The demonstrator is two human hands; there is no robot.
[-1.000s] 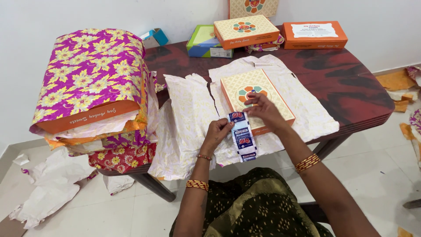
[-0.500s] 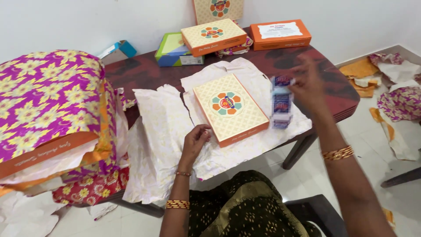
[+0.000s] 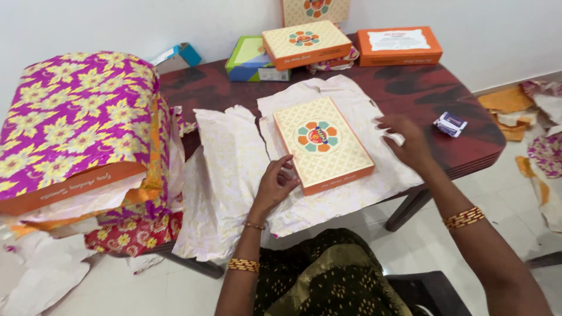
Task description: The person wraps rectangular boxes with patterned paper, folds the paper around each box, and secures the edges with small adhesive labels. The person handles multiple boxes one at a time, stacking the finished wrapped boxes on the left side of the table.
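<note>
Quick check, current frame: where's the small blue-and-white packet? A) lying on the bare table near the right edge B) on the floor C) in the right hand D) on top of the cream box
A: the packet lies on the dark table out past the right hand, which rests open on the wrapping paper and holds nothing.

A cream patterned box (image 3: 323, 144) with orange sides lay on white wrapping paper (image 3: 345, 105) on the dark table (image 3: 445, 93). The left hand (image 3: 274, 185) touched its near left corner; the right hand (image 3: 407, 140) rested open on the paper to its right. A small blue-and-white packet (image 3: 450, 123) lay farther right.
</note>
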